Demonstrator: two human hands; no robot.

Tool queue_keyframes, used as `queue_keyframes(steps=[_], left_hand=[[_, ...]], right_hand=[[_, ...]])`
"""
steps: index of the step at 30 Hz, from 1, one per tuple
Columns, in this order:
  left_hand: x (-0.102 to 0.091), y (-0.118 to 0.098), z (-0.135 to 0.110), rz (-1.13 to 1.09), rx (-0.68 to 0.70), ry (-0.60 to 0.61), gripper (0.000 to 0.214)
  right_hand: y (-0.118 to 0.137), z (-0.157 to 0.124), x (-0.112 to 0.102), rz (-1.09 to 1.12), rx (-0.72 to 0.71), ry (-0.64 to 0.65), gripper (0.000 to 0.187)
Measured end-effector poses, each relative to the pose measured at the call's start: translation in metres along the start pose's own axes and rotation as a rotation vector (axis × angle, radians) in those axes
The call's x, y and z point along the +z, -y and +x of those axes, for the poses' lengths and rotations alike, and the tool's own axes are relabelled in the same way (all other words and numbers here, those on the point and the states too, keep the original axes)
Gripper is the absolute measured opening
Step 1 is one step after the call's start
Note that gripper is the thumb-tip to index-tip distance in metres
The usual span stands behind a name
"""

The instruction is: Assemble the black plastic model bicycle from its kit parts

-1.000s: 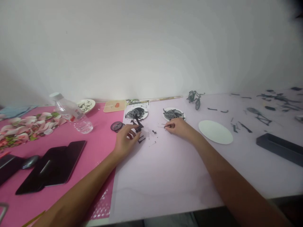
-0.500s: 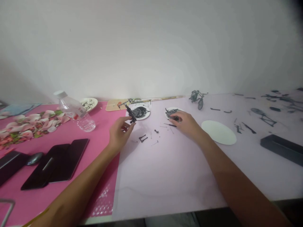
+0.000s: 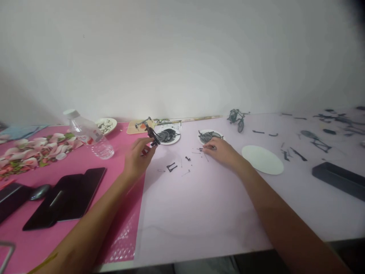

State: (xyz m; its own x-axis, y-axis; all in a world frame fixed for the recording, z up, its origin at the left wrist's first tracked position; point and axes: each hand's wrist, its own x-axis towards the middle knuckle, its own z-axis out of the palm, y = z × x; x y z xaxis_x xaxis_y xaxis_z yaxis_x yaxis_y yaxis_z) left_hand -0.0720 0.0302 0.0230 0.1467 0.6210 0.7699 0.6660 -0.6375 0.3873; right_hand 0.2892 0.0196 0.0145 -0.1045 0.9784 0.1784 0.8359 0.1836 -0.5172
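Head view: your left grip pinches one dark bicycle frame with handlebars, raised above the counter. Your right grip sits low by one of two round plates bearing bicycle parts; I cannot tell whether it pinches anything. Between them lies one U-shaped piece; farther right, one white disc.

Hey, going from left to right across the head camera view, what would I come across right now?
Pink flowers, plastic bottle, left hand holding a black bike piece, plate with wheels, right hand, white oval plate, dark tray.
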Motion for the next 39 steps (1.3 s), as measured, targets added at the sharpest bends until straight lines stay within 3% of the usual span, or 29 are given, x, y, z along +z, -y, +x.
queue_keyframes(steps=[5,9,22,30,33,36,39], left_hand=[[0.002,0.000,-0.002,-0.010,0.022,0.008,0.017],[0.003,0.000,-0.003,-0.015,0.037,0.020,0.017],[0.012,0.010,-0.012,-0.039,0.046,0.069,0.021],[0.014,0.005,-0.015,-0.022,0.085,0.102,0.020],[0.014,0.003,-0.015,-0.021,0.084,0.121,0.021],[0.014,0.003,-0.015,-0.019,0.083,0.108,0.021],[0.013,0.004,-0.014,-0.025,0.055,0.091,0.021]], right_hand=[[0.002,0.001,-0.001,0.008,0.018,-0.070,0.019],[0.006,0.000,-0.004,0.044,-0.004,-0.125,0.026],[0.022,-0.002,0.021,0.288,-0.095,0.029,0.023],[0.049,-0.010,0.045,0.131,-0.096,0.042,0.027],[0.050,-0.010,0.052,0.105,-0.105,0.045,0.018],[0.047,-0.008,0.051,0.114,-0.119,0.036,0.016],[0.043,-0.005,0.041,0.153,-0.126,-0.053,0.020]])
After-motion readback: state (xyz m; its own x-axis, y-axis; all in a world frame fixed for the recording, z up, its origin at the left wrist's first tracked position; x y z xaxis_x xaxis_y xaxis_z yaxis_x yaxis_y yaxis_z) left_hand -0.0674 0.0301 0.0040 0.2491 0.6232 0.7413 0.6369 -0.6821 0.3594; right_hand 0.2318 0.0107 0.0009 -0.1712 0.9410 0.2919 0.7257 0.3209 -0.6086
